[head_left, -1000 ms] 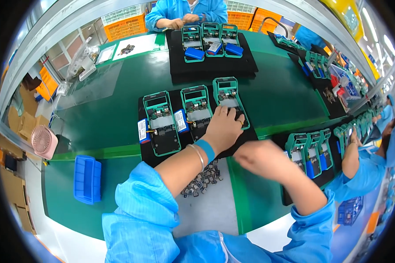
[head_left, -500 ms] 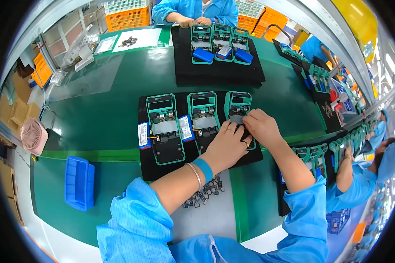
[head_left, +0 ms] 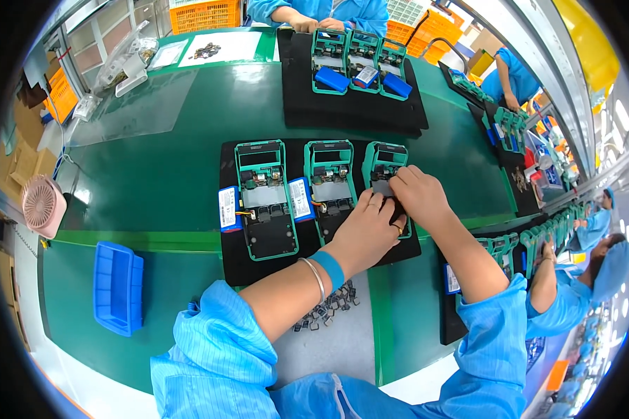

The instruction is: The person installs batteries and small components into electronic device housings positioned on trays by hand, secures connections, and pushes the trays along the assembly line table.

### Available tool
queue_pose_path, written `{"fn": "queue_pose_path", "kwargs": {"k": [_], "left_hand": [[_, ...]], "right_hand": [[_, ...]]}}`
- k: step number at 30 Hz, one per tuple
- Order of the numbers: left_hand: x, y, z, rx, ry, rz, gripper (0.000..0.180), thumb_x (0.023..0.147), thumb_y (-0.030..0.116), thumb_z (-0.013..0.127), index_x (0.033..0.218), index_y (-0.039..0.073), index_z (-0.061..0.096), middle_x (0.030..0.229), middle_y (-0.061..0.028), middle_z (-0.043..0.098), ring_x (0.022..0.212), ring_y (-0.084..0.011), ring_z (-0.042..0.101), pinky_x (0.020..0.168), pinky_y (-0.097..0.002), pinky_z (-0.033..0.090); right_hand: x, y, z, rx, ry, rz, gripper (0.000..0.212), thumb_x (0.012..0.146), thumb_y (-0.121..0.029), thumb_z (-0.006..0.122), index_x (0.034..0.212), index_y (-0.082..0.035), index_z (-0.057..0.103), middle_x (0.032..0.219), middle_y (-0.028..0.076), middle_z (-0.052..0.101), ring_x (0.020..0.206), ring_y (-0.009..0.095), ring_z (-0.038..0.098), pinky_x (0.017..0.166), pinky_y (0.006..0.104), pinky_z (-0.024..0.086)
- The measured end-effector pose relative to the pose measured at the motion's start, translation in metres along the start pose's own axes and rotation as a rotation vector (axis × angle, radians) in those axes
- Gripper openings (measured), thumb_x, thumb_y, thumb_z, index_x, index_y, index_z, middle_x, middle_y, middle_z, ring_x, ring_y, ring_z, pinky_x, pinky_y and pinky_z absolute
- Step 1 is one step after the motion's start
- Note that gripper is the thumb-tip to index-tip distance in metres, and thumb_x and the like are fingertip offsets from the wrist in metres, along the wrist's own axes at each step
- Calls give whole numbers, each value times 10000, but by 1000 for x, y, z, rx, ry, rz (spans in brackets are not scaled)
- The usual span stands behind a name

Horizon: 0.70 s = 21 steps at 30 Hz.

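Observation:
Three teal device housings lie in a row on a black foam mat (head_left: 258,271). Both my hands work on the right-hand housing (head_left: 386,151), covering its middle and lower part. My left hand (head_left: 367,230) curls over its lower half with fingers bent. From the right, my right hand (head_left: 418,195) reaches in with thumb and fingertips pinched together; whatever sits between the fingers is hidden. The middle housing (head_left: 330,195) and left housing (head_left: 266,202) show boards inside. Beside them are a blue battery pack (head_left: 300,200) and another blue battery pack (head_left: 229,209), joined by wires.
Small dark metal parts (head_left: 328,307) are heaped on a grey sheet near me. A blue bin (head_left: 118,288) and a pink fan (head_left: 44,206) stand on the left. Across the bench, a co-worker (head_left: 321,15) sits behind another black mat (head_left: 307,112) with three housings. More people work on the right.
The view has shifted slightly, moving the bench items a little. My hands stay at the right-hand housing, with only small finger movements.

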<state>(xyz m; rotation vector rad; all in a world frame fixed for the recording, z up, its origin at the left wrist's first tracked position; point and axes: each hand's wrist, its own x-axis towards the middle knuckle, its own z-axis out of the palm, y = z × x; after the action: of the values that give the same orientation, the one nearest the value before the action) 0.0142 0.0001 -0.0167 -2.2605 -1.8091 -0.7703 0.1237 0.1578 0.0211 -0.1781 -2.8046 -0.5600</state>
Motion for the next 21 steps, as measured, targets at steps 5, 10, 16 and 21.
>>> {"fn": "queue_pose_path", "kwargs": {"k": [5, 10, 16, 21], "left_hand": [[-2, -6, 1, 25, -24, 4, 431, 857, 322, 710, 1236, 121, 666, 1215, -143, 564, 1217, -329, 465, 1116, -490, 305], [7, -4, -6, 26, -48, 11, 428, 871, 336, 695, 1245, 132, 653, 1224, -141, 561, 1233, -336, 463, 1144, -506, 288], [-9, -19, -27, -157, 83, 5, 538, 867, 297, 706, 1340, 88, 557, 1368, -200, 465, 1325, -403, 412, 1127, -534, 322], [-48, -30, -103, -213, 104, -162, 615, 856, 225, 721, 1408, 75, 495, 1467, -203, 416, 1354, -421, 391, 1121, -492, 348]], "right_hand": [[14, 3, -5, 15, -20, 35, 165, 691, -116, 699, 823, -89, 603, 842, 31, 553, 862, 203, 600, 589, 304, 544], [16, 5, -8, -58, -59, 103, 192, 695, -115, 700, 859, -96, 602, 854, 34, 574, 879, 209, 616, 606, 321, 555], [10, -20, -9, 385, -147, 625, 331, 898, -263, 648, 1151, -102, 508, 926, 150, 693, 870, 367, 681, 704, 498, 547], [-11, -32, -20, 550, -239, 765, 444, 958, -264, 565, 1366, -102, 497, 898, 206, 710, 851, 413, 677, 760, 519, 528]]}}
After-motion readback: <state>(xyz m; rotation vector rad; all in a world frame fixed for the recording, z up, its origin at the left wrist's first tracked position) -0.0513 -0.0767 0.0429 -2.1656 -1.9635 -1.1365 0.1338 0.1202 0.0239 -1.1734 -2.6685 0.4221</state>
